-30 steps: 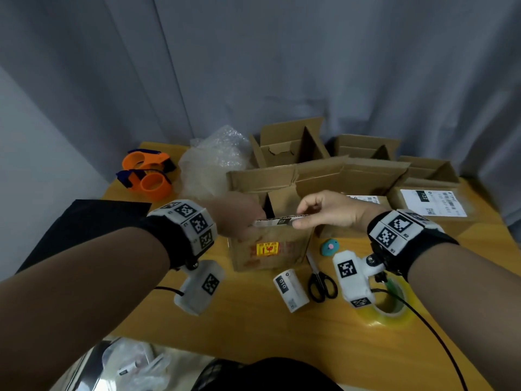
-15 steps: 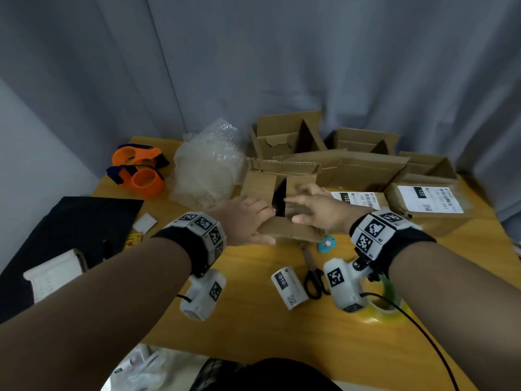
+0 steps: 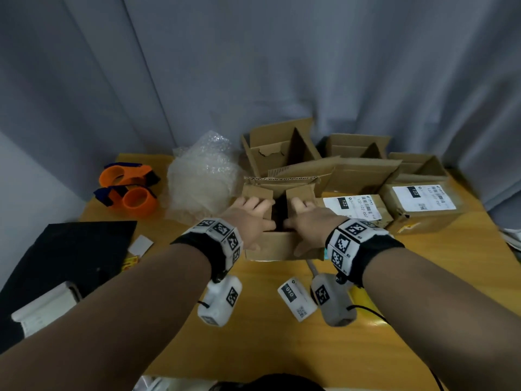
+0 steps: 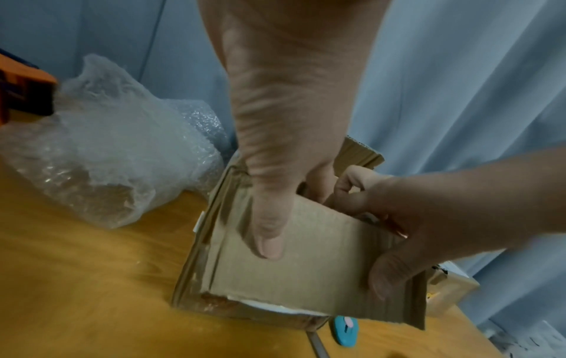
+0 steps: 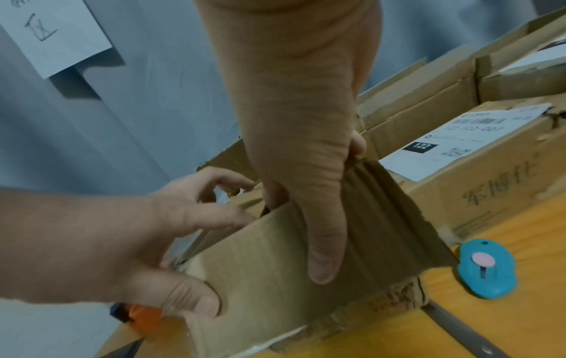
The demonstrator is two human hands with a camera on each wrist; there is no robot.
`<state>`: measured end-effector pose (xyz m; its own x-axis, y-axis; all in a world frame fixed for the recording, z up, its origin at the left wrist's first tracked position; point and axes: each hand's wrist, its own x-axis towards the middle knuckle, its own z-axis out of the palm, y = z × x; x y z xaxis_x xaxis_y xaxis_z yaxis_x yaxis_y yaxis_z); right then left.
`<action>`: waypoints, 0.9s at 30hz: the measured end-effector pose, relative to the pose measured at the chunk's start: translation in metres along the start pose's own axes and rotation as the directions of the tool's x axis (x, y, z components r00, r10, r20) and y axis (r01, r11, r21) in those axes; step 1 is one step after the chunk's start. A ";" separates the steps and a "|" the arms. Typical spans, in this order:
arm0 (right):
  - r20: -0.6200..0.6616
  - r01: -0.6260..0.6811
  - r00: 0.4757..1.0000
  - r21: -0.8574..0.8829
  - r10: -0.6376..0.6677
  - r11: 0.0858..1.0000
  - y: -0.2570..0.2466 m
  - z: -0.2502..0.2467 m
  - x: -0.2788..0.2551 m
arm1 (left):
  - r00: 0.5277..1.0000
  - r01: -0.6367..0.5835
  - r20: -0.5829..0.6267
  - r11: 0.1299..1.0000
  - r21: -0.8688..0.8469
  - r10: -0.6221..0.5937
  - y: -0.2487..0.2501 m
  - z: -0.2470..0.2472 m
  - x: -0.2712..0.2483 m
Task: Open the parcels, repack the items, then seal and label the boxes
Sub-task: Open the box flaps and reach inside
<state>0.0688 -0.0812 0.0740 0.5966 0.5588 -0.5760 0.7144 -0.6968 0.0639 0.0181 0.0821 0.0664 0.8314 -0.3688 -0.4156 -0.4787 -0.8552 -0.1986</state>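
Cardboard box [image 3: 277, 244] sits mid-table, top flaps partly folded in, dark gap between them. Left hand [image 3: 248, 218] and right hand [image 3: 308, 221] both on it: each grip clamped on the near flap, thumb outside on the front face, fingers hooked inside the opening. Contents not visible. Judging progress: two labelled boxes [image 3: 423, 204] to the right look sealed and labelled; open empty boxes [image 3: 282, 148] behind remain. This one is not yet closed, taped or labelled. Loose label [image 3: 296, 299], blue cutter [image 5: 487, 268], bubble wrap [image 3: 203, 176], orange tape dispensers [image 3: 129, 190] lie around on the table [image 3: 267, 348].
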 end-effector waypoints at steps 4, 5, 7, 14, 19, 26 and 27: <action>-0.347 0.076 0.938 0.215 0.003 0.974 0.011 0.001 -0.018 | 0.942 -0.062 -0.328 0.997 0.041 0.072 -0.022 -0.012 -0.011; -0.419 0.078 0.907 0.259 0.040 0.963 0.015 0.001 -0.021 | 0.926 -0.076 -0.369 0.997 0.017 0.077 -0.028 -0.014 -0.016; -0.471 0.003 0.867 0.335 0.165 0.942 0.023 0.002 -0.026 | 0.939 -0.050 -0.338 0.999 0.018 0.053 -0.036 -0.018 -0.024; -0.439 -0.445 0.804 0.001 0.400 0.896 0.028 0.014 -0.031 | 0.976 0.177 -0.117 0.981 -0.078 -0.185 -0.040 -0.001 -0.026; -0.063 -0.355 0.919 0.306 0.390 0.884 0.015 0.017 -0.013 | 0.953 0.282 0.181 0.929 -0.239 -0.243 -0.023 0.015 -0.003; -0.114 -0.297 0.924 0.392 0.366 0.871 0.017 0.033 0.001 | 0.969 0.246 0.017 0.962 -0.116 -0.246 -0.020 0.006 0.015; -0.109 -0.287 0.929 0.396 0.354 0.873 0.019 0.033 0.002 | 0.979 0.200 -0.016 0.968 -0.152 -0.205 -0.020 0.002 0.021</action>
<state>0.0713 -0.1080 0.0467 0.8471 0.3211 -0.4236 0.3078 -0.9460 -0.1015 0.0443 0.0922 0.0597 0.9162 -0.1916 -0.3520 -0.2541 -0.9569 -0.1405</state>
